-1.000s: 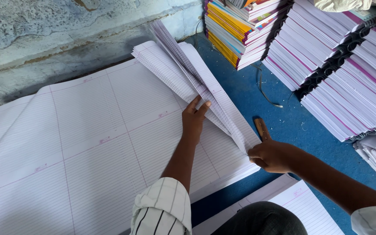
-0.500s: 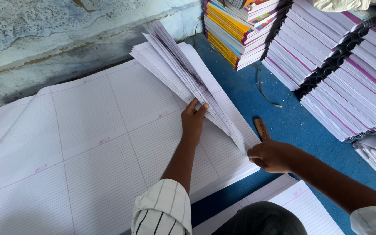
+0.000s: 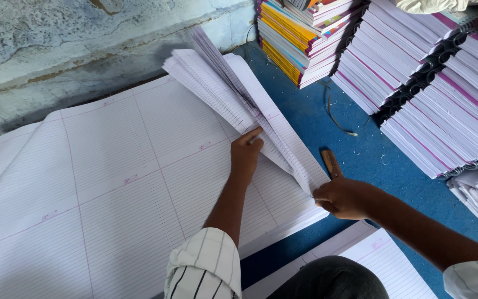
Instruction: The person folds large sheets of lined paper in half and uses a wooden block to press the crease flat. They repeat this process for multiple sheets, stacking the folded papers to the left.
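A broad stack of large ruled sheets (image 3: 100,210) lies flat on the blue floor (image 3: 355,160) against the wall, leaving its right edge free to be lifted. Along that edge a batch of ruled sheets (image 3: 222,83) is folded up and fanned, probably so the leaves can be counted or squared. To the right, rows of spiral-bound notebooks (image 3: 443,94) and a pile of coloured books (image 3: 297,41) sit well apart from the loose paper. The left hand (image 3: 245,155) presses flat at the fold, fingers extended on the paper, pinning the batch down. The right hand (image 3: 343,197) has its fingers closed, pinching the near corner of the fanned sheets. Just beside it lies a wooden folding stick (image 3: 331,164), within reach
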